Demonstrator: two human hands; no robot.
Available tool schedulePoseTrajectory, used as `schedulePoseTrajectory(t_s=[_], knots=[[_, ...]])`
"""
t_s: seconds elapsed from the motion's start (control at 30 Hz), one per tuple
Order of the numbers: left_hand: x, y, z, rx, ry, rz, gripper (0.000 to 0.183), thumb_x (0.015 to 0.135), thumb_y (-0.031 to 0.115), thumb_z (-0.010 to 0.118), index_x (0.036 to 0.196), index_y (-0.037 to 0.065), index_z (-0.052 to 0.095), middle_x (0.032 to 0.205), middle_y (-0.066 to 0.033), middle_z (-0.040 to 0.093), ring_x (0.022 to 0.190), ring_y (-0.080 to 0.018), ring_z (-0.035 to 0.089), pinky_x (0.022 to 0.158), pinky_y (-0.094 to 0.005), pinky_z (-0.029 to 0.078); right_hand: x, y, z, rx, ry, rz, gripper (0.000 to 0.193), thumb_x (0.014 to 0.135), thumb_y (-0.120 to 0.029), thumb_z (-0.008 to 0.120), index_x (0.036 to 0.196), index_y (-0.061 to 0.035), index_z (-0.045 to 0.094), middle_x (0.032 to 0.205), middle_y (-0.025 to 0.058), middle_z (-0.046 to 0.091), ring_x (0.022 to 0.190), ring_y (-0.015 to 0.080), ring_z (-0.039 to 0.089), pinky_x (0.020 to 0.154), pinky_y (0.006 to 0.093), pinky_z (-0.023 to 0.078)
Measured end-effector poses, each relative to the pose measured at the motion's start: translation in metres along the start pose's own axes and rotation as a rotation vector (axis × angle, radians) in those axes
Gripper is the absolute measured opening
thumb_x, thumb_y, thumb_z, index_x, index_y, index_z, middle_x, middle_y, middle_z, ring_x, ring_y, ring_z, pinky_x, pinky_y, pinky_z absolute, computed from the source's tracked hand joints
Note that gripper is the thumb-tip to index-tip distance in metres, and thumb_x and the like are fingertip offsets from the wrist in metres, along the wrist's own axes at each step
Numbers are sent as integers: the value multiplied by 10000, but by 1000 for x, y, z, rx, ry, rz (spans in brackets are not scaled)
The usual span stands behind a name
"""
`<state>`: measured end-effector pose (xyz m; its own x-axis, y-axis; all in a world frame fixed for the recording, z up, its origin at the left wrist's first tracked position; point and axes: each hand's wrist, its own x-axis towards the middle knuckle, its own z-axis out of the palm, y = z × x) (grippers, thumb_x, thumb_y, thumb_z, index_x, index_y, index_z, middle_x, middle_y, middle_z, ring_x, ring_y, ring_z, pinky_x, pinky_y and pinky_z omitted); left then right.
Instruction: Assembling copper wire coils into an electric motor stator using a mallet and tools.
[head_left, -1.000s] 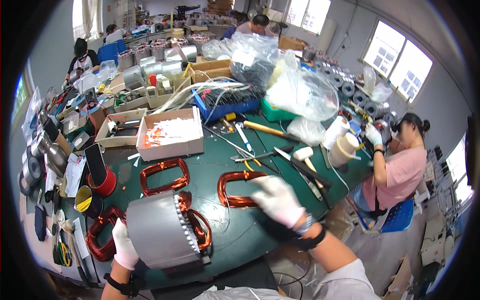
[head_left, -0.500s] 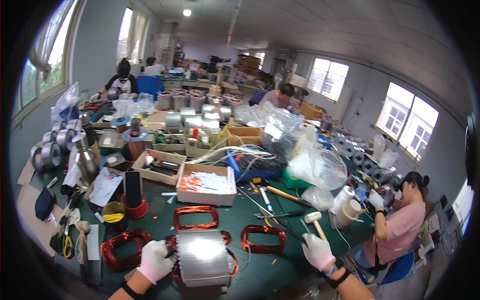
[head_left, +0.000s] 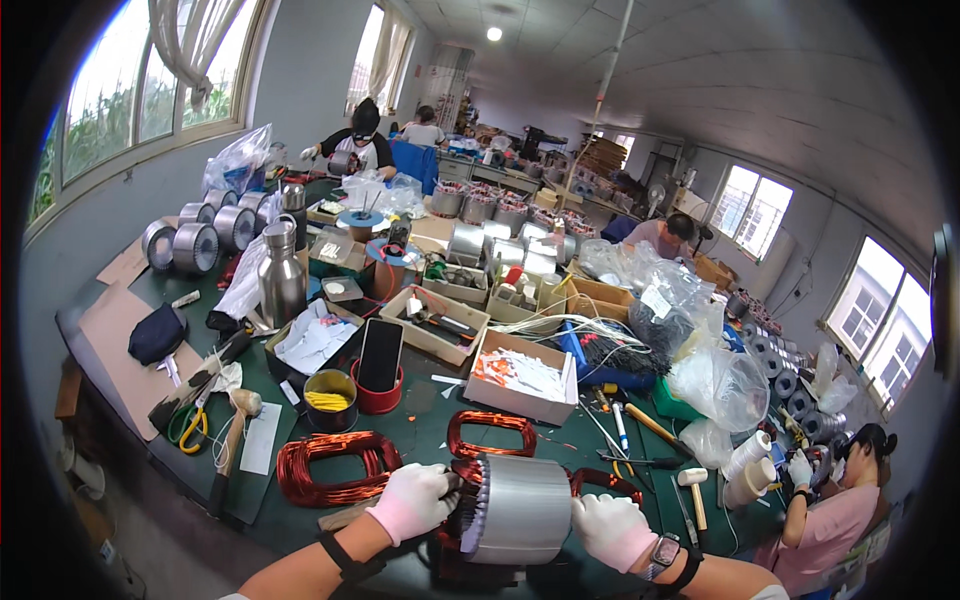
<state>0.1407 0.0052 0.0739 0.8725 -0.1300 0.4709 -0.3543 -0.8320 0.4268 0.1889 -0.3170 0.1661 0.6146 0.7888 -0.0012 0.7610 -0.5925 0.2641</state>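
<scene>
Presently | you have the green tabletop (head_left: 565, 447) below | grey cylindrical stator core (head_left: 524, 508) between your hands, axis left-to-right, neither clearly nearer | left hand (head_left: 418, 499) curled at its copper-wound end, right hand (head_left: 612, 530) half-curled at its opposite rim; grips can't be told

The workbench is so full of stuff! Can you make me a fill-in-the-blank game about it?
1. The gray cylinder is in the space ____ the left hand and the right hand.
2. The color of the round holder with the phone in it is ____.
3. The silver bottle stands to the ____ of the phone.

Missing words: between; red; left.
</scene>
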Motion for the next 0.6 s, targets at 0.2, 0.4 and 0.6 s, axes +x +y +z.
schedulePoseTrajectory(t_s=[0.2,0.4,0.6], knots=[[8,2,-1,-62,18,-51,164,816,172,752,905,51,686,852,-160,655,784,-386,664,705,-492,538,13,-7,-6,-145,-133,80,128,843,-135,636,941,-59,606,883,130,638,769,308,701,636,460,592],[11,-9,3,-171,-2,-37,215,808,153,741,984,43,683,935,-156,660,867,-385,658,770,-486,522,-8,-3,-22,-255,-221,179,60,873,-125,625,911,-89,596,836,94,639,759,282,704,622,443,555],[2,-21,4,-264,-65,-82,125,815,156,727,896,63,709,928,-153,680,845,-369,685,801,-467,533,-36,14,-17,-368,-293,265,197,841,-139,735,905,-57,567,821,140,639,727,360,691,628,486,543]])
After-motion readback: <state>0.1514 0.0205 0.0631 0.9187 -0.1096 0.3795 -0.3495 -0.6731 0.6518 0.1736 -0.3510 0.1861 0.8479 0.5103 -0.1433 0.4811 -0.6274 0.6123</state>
